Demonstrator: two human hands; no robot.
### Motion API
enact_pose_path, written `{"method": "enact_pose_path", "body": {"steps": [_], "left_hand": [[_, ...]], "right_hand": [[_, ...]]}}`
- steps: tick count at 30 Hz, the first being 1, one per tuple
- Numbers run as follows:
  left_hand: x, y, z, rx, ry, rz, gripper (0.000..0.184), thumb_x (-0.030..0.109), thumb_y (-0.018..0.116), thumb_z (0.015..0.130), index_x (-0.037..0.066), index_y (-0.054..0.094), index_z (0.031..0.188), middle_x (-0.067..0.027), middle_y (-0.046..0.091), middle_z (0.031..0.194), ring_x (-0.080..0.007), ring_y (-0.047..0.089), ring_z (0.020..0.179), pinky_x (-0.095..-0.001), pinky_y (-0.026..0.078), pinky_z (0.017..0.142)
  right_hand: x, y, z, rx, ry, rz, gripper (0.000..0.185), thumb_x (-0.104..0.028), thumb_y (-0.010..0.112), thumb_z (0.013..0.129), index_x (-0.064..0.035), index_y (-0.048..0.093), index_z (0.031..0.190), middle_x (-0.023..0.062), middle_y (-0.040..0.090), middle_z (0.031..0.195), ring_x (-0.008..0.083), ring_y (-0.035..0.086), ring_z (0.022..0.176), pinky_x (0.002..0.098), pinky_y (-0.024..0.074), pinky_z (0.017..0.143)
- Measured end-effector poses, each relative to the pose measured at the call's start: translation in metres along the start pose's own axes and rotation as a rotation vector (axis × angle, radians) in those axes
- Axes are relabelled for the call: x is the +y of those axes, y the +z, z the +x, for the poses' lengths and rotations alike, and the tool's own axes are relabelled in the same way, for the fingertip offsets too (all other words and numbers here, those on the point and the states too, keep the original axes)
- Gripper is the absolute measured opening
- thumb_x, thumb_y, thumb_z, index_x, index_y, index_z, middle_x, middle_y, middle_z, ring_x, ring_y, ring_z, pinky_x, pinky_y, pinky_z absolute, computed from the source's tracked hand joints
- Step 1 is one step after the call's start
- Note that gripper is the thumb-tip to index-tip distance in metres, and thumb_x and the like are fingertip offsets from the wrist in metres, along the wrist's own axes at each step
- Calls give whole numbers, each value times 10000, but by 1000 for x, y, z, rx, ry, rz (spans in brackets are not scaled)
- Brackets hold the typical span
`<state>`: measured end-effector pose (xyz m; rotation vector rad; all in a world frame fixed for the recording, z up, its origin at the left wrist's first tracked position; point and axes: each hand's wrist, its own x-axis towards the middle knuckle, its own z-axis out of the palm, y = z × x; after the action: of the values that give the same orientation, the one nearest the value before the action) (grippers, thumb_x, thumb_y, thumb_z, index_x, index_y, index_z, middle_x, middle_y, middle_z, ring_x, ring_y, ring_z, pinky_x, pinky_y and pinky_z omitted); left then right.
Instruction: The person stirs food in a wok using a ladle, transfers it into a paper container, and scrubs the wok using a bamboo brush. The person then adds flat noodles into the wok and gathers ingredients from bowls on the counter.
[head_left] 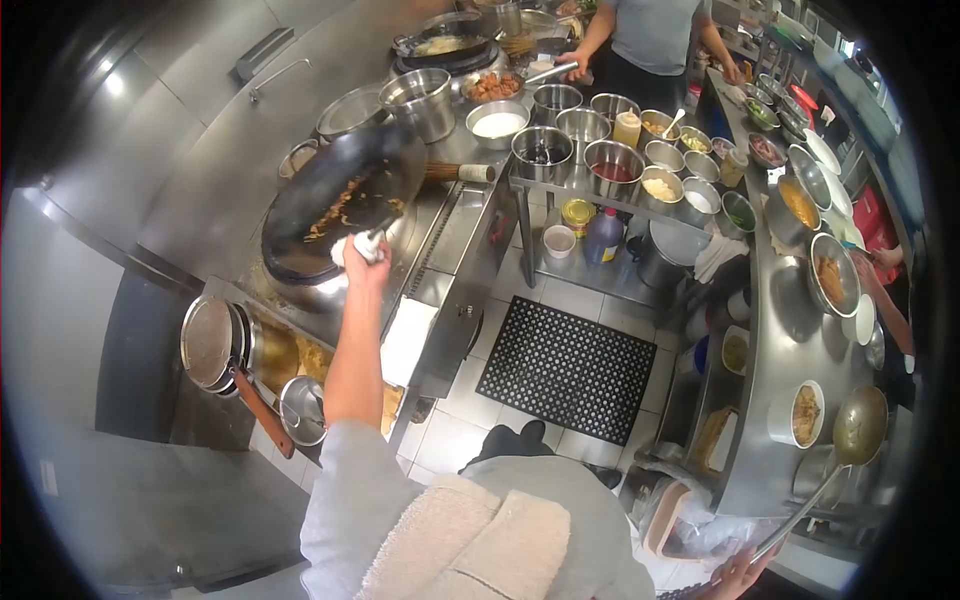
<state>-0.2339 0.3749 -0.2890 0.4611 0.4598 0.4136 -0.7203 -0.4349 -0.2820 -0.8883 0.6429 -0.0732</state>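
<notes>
So the left hand's gripping the tilted wok with a cloth, far left. Right hand's curled round the ladle, near right, its long axis aimed far right, away from the wok.

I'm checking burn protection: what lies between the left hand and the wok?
In the head view, a bunched white cloth lies between the left hand and the wok; whether it covers every contact point can't be told.

Left grip clenched, arm outstretched
</notes>
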Motion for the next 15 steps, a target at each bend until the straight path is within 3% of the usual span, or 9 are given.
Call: {"method": "enact_pose_path", "body": {"steps": [1, 4, 6, 7, 9, 10, 13, 14, 15], "left_hand": [[5, 0, 17, 6, 5, -6, 297, 352, 467, 918, 81, 577, 966, -96, 615, 872, -261, 590, 784, -313, 502, 548], [27, 2, 63, 15, -15, -120, 309, 358, 460, 917, 75, 579, 954, -100, 615, 864, -245, 586, 755, -311, 497, 534], [39, 14, 73, 27, -28, -137, 267, 312, 465, 900, 71, 574, 933, -112, 603, 845, -230, 573, 729, -302, 494, 529], [50, -2, 104, -65, -84, -131, 289, 338, 451, 897, 88, 577, 972, -82, 605, 866, -220, 571, 743, -303, 489, 526], [51, -8, 123, -114, -95, -138, 289, 341, 457, 879, 95, 584, 962, -90, 601, 862, -217, 577, 718, -294, 489, 512], [50, -23, 144, -208, -233, -100, 306, 356, 440, 887, 102, 581, 983, -100, 601, 866, -222, 580, 715, -298, 497, 521], [9, -15, 86, -60, -32, -29, 368, 439, 531, 885, 130, 562, 1085, -92, 606, 935, -221, 600, 803, -280, 511, 601], [-22, 13, 29, -12, 130, 287, 375, 424, 542, 896, 130, 553, 1128, -76, 607, 993, -198, 598, 871, -292, 510, 701], [-46, -7, 27, -163, 71, 572, 397, 404, 534, 911, 110, 543, 1179, -69, 612, 1058, -189, 592, 949, -317, 495, 808]], "right_hand": [[-2, 28, -12, 344, -121, -296, 583, -554, 405, 924, -55, 509, 1207, 60, 548, 814, 121, 416, 595, 292, 385, 488], [6, 81, -24, 319, -463, -790, 512, -445, 400, 963, -143, 387, 1376, 87, 613, 977, 162, 544, 731, 368, 454, 592], [16, 139, -15, 542, -532, -619, 523, -250, 479, 947, -122, 310, 1426, -18, 454, 752, 56, 376, 534, 232, 306, 429], [20, 158, -11, 665, -569, -522, 569, -152, 518, 940, -111, 271, 1450, -70, 374, 640, 3, 292, 436, 165, 232, 347], [22, 163, -12, 578, -522, -474, 619, -132, 514, 939, -92, 185, 1462, -50, 377, 618, 10, 309, 416, 174, 241, 306], [30, 155, -8, 586, -558, -463, 604, -138, 518, 939, -92, 211, 1457, -55, 372, 618, 8, 303, 414, 172, 234, 308], [36, 172, -4, 584, -575, -454, 580, -133, 518, 937, -89, 251, 1450, -70, 354, 603, 1, 285, 403, 172, 220, 309], [38, 179, -6, 623, -543, -415, 576, -125, 515, 936, -81, 254, 1448, -70, 354, 594, 0, 286, 399, 173, 225, 307], [38, 184, -7, 666, -522, -374, 573, -117, 513, 935, -72, 257, 1446, -70, 354, 585, 0, 287, 395, 173, 230, 304]]}}
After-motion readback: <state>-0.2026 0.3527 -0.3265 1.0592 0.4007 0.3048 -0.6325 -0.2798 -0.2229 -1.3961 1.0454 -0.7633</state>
